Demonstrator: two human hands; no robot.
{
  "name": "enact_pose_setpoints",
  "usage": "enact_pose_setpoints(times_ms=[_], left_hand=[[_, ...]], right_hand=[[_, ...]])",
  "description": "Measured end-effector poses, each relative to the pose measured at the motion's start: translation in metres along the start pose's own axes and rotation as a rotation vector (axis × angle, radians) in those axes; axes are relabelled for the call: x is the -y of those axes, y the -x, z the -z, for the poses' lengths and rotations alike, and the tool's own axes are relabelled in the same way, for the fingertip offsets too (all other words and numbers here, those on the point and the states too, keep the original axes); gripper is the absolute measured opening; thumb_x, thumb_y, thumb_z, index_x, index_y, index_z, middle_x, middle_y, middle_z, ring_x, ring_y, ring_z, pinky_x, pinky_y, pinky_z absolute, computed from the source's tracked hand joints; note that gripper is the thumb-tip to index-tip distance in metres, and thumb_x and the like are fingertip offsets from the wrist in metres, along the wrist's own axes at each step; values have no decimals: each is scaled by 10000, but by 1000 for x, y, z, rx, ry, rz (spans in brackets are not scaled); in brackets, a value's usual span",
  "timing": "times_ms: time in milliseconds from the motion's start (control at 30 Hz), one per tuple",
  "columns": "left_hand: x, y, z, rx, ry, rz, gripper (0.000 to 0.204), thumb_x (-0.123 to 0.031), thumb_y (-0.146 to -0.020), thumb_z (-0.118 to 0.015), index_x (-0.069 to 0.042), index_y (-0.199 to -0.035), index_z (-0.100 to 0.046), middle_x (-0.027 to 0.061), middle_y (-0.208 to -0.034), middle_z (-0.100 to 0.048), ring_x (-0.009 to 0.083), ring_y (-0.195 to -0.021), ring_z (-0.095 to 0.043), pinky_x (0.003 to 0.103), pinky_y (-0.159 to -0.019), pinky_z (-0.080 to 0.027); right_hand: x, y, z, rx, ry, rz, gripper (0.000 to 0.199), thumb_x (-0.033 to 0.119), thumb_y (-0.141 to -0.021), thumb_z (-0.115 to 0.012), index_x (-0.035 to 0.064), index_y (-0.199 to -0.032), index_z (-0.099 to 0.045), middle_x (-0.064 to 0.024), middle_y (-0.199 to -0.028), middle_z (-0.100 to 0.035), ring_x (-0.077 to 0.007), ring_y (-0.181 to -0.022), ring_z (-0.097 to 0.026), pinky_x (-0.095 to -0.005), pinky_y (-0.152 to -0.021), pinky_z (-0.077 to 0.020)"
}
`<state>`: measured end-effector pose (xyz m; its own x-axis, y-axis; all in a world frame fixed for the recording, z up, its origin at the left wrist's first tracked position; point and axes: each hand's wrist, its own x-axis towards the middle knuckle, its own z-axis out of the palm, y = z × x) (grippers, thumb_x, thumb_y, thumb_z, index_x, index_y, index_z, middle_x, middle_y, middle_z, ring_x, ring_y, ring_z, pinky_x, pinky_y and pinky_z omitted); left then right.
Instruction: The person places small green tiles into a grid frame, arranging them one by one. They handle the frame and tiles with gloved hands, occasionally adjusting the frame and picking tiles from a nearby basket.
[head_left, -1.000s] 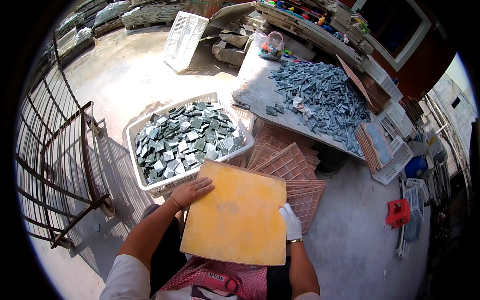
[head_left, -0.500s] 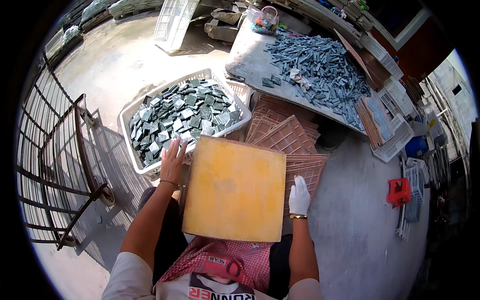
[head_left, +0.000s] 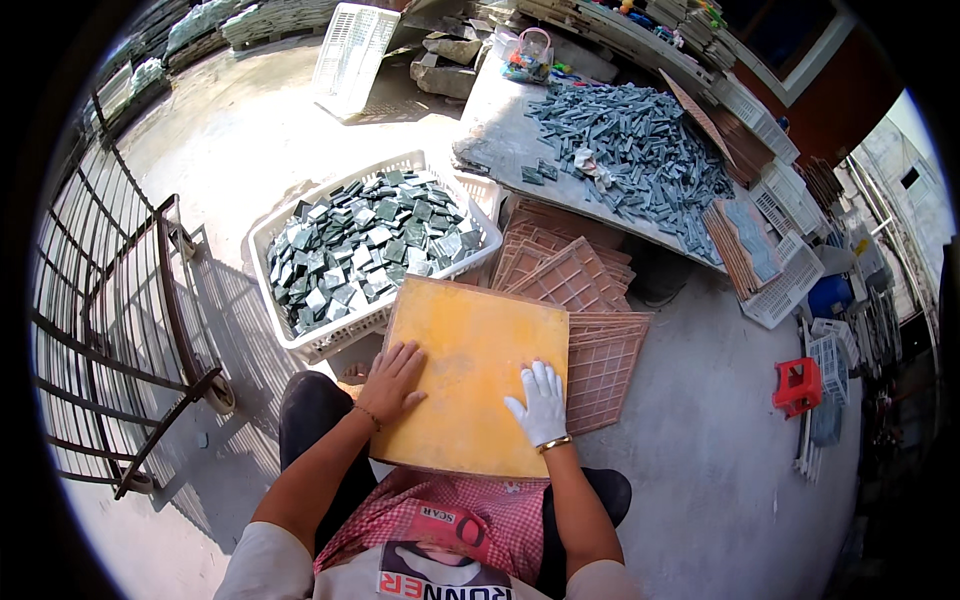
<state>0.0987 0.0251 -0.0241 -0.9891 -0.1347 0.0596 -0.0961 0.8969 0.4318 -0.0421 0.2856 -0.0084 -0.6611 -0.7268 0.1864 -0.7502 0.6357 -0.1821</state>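
Observation:
A square yellow board point(head_left: 470, 330) lies in front of me, just above my lap. My bare left hand point(head_left: 396, 380) rests flat on its left side with the fingers spread. On the board's right side lies my right hand point(head_left: 541, 402) in a white glove, fingers stretched out. Neither hand holds anything. Beyond the board's far left corner stands a white plastic basket point(head_left: 312, 343) heaped with square dark green stone tiles point(head_left: 375, 240). Brown grid-backed tile trays point(head_left: 603, 375) are stacked partly under the board's right edge and behind it.
A low table point(head_left: 490, 125) at the back right carries a pile of narrow grey stone strips point(head_left: 640, 150). A metal-barred cart point(head_left: 165, 300) stands at the left. Farther off are an upright white crate point(head_left: 352, 60), a red stool point(head_left: 797, 388) and several white crates at the right.
My left hand has come back from the basket's near edge onto the board. My gloved right hand has moved left from beside the trays onto the board.

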Motion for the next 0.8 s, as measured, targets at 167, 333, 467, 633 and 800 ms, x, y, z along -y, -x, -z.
enact_pose_setpoints(times_ms=[167, 333, 467, 633, 800], left_hand=[[2, 32, -18, -234, 520, 254, 700, -183, -816, -572, 21, -1374, -204, 235, -1408, -247, 336, -1318, -238, 344, -1065, -218], [-3, 56, -33, -196, 550, 351, 733, -257, -837, -563, 56, -1373, -171, 252, -1399, -261, 341, -1307, -270, 338, -1054, -231], [-17, 42, -6, -116, 855, 443, 707, -297, -856, -551, 62, -1363, -213, 222, -1394, -301, 283, -1299, -303, 326, -1041, -255], [-17, 42, 56, -11, 1425, 389, 602, -367, -934, -417, 13, -1374, -260, 131, -1401, -313, 204, -1265, -336, 303, -1045, -253], [-16, -9, 134, -65, 1409, 151, 656, -496, -942, -250, 45, -1280, -401, 151, -1243, -497, 227, -1122, -502, 329, -991, -348]], right_hand=[[-4, 48, 10, -125, -379, -486, 564, 263, -791, -591, 9, -1252, -387, -204, -1288, -421, -353, -1175, -421, -416, -932, -376], [20, 71, 26, -110, -573, -701, 515, 206, -803, -554, -14, -1239, -389, -195, -1154, -550, -337, -1061, -534, -372, -870, -425], [-30, 73, -1, -196, -1054, -745, 440, 221, -816, -560, -25, -1170, -470, -134, -1046, -599, -209, -924, -577, -301, -777, -451], [-27, 55, 84, 82, -898, -621, 302, 173, -897, -484, -56, -1093, -509, -56, -928, -596, -187, -831, -583, -297, -739, -474], [-48, 1, 157, -193, -1611, -725, 566, 504, -912, -377, -8, -1057, -571, -103, -942, -601, -193, -846, -564, -327, -767, -457]])
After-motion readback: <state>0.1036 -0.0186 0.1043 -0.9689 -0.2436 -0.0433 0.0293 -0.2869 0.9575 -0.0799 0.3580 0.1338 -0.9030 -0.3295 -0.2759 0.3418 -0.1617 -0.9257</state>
